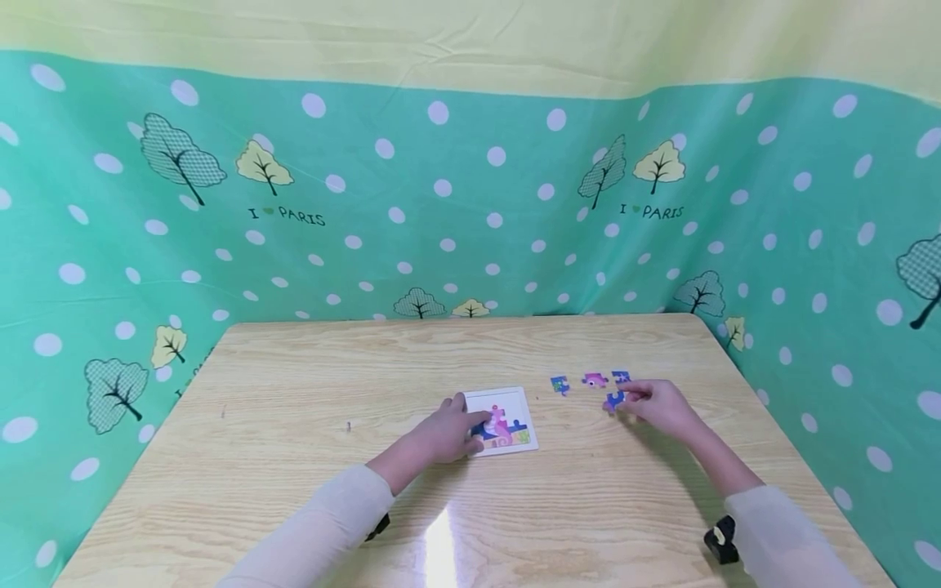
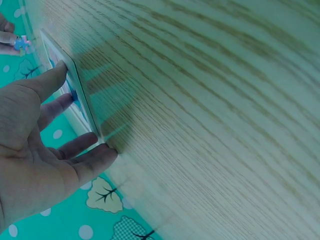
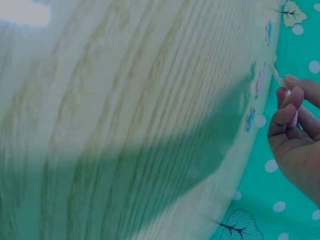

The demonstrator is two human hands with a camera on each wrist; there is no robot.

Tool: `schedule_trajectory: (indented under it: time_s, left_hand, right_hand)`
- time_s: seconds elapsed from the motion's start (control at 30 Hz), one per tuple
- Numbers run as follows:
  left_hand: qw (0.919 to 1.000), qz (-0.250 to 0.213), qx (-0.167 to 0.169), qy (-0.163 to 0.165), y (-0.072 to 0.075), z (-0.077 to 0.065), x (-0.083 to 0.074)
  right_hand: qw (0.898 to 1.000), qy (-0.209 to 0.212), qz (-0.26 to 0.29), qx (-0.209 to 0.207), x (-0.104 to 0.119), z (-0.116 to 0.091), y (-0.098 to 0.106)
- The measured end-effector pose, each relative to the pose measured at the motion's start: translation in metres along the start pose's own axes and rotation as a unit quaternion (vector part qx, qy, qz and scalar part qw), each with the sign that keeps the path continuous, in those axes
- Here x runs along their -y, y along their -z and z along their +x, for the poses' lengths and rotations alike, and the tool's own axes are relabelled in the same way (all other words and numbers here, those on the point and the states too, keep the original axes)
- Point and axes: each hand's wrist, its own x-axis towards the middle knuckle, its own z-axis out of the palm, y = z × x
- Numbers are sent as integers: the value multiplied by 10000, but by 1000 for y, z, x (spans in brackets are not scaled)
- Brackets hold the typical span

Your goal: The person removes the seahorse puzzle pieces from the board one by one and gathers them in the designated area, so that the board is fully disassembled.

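A white-rimmed jigsaw tray (image 1: 532, 435) lies on the table, partly filled with pieces that show a pink seahorse, blue ground and a yellow-green base. My left hand (image 1: 445, 430) rests at its left side. In the left wrist view the fingers (image 2: 60, 106) are spread, with the thumb on the near rim, the index finger over the inside and the other fingertips at the corner. To the right of the tray my right hand (image 1: 665, 407) pinches a blue-and-pink puzzle piece (image 1: 613, 401) between thumb and fingers. The right wrist view shows this piece (image 3: 276, 75) edge-on, raised above the tabletop.
Loose puzzle pieces lie beyond the tray's right side: a blue one (image 1: 560, 384), a pink one with an eye (image 1: 595, 380) and another blue one (image 1: 621, 376) near my right fingers. The wooden table (image 1: 294, 376) ends at a green dotted curtain (image 1: 470, 188) behind and beside it.
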Motion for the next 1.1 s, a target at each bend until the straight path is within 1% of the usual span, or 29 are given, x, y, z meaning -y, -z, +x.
schedule_trajectory:
  time_s: [0.17,0.4,0.73,1.1]
  left_hand:
    - [10000,-21,41,34,0,0,0]
    - [9999,-68,53,52,-2,1,0]
    - [10000,25,38,57,-3,1,1]
    - [10000,42,7,28,-2,1,0]
  right_hand:
    - [10000,97,1,-20,-2,-2,4]
    - [9999,111,-34,-76,-7,-2,7]
    - [9999,99,-17,-35,-12,-2,11]
    - [9996,-237,-162,-8,-26,1,9]
